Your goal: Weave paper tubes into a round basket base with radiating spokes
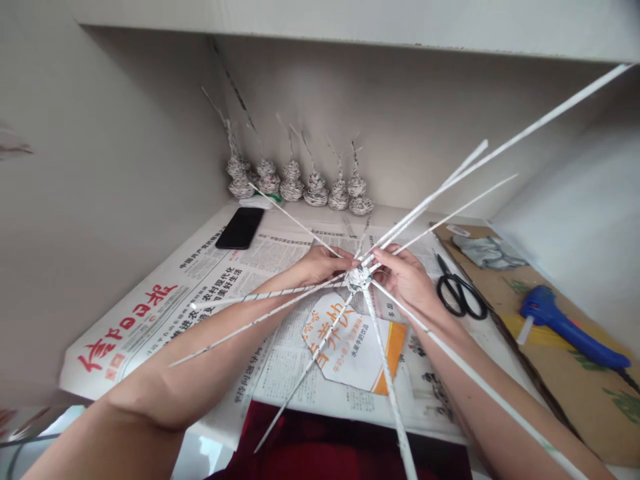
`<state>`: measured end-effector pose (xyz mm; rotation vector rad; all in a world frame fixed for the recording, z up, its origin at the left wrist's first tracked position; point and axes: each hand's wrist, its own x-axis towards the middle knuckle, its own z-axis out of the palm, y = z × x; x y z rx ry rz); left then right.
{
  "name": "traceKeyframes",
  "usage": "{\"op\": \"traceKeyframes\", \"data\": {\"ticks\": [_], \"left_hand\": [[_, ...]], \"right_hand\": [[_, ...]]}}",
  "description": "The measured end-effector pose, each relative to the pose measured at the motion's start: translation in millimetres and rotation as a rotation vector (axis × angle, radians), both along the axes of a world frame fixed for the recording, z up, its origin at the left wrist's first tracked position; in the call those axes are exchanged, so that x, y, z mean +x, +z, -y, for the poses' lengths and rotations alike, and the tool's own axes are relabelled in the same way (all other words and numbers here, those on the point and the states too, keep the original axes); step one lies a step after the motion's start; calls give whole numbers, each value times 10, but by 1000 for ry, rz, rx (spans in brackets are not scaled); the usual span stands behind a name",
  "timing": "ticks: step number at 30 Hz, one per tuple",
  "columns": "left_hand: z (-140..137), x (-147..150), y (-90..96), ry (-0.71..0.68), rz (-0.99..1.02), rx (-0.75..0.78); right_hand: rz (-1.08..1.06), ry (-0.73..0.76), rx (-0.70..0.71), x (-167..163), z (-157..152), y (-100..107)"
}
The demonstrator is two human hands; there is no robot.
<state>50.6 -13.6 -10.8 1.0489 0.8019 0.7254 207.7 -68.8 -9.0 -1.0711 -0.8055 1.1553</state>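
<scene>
Between my hands is a small woven paper piece [358, 277], with several long rolled-paper strips [390, 373] spreading out from its centre like spokes. My left hand [323, 265] pinches its left edge, thumb and fingers closed at the woven middle. On the other side my right hand [403, 273] is closed round the base of the strips, its thumb on top; part of its fingers is hidden behind. The piece is held above a cut piece of printed cardboard [360, 347] that lies on spread newspaper [280, 373].
Several woven paper gourds [316, 189] stand along the back wall. A black phone [240, 228] lies at the left. To the right are black-handled scissors [460, 293], a blue glue gun [570, 327] and a grey cloth [487, 252] on brown cardboard [590, 393]. A shelf [350, 23] overhangs the table.
</scene>
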Motion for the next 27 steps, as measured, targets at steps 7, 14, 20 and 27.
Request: {"op": "traceKeyframes", "data": {"ticks": [7,14,20,27], "left_hand": [[5,-3,8,25,-13,8],[12,-17,11,16,-84,41],[-9,-27,-7,-21,-46,31],[-42,-25,-39,28,-9,22]], "right_hand": [[178,81,22,2,27,-44],[250,122,34,-41,48,-46],[175,58,3,-16,6,-110],[398,5,-97,-56,42,-118]]}}
